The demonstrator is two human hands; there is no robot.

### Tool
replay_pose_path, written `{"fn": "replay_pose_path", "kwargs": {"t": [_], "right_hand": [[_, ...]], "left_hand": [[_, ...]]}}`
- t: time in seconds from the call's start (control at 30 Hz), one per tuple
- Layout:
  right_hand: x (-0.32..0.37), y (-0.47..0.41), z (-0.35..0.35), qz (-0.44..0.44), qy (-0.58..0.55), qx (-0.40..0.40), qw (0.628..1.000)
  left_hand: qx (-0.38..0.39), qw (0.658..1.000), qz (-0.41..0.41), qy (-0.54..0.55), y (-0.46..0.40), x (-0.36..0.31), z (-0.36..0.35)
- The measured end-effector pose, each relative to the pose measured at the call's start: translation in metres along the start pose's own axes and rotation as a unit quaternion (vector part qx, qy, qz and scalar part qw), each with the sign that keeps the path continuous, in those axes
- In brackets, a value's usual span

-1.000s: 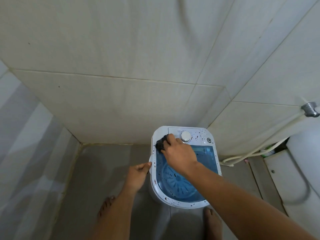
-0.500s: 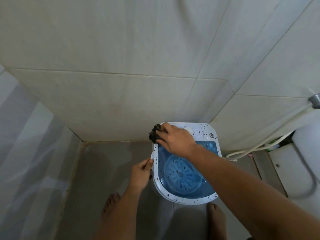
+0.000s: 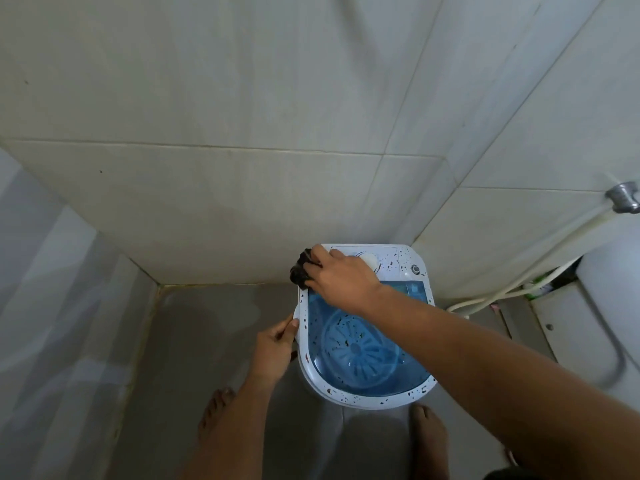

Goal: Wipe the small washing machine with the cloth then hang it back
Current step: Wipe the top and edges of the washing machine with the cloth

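The small washing machine (image 3: 408,261) stands on the floor in the tiled corner, white with dark speckles and a clear blue lid. My right hand (image 3: 341,280) presses a bunched dark cloth (image 3: 300,270) against the machine's back left corner, covering part of the white dial. Most of the cloth is under my fingers. My left hand (image 3: 275,348) grips the machine's left rim, thumb on top.
Tiled walls meet right behind the machine. A white hose (image 3: 540,265) runs from a metal wall fitting (image 3: 623,197) down to the floor at right. A white toilet (image 3: 595,323) stands at the right edge. My bare feet (image 3: 427,441) flank the machine's front.
My right hand has slid the cloth from beside the dial out to the back left corner of the machine. The left hand keeps its hold on the left rim.
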State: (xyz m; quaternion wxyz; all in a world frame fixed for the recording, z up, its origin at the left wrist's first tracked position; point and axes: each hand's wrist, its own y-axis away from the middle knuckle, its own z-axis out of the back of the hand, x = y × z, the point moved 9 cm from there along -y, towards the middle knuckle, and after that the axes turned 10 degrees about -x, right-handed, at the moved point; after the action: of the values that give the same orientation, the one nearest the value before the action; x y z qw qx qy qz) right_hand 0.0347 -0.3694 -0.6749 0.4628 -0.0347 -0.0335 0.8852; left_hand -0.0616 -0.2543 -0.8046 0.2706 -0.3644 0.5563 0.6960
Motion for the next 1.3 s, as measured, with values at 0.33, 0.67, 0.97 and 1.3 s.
{"fn": "replay_pose_path", "kwargs": {"t": [0.33,0.67,0.97,1.3], "right_hand": [[-0.071,0.005,0.023,-0.228,-0.015,-0.027,0.973],[-0.078,0.089,0.048,-0.300,-0.140,-0.076,0.940],[-0.081,0.011,0.031,-0.159,-0.079,0.065,0.982],[-0.184,0.050,0.028,-0.278,-0.123,0.087,0.949]], "left_hand": [[0.003,0.999,0.028,0.014,0.002,0.003,-0.002],[0.001,1.000,0.022,-0.021,0.001,0.000,-0.001],[-0.010,0.999,0.007,-0.049,0.004,-0.003,0.001],[-0.022,0.999,0.019,-0.020,0.010,-0.006,0.001]]}}
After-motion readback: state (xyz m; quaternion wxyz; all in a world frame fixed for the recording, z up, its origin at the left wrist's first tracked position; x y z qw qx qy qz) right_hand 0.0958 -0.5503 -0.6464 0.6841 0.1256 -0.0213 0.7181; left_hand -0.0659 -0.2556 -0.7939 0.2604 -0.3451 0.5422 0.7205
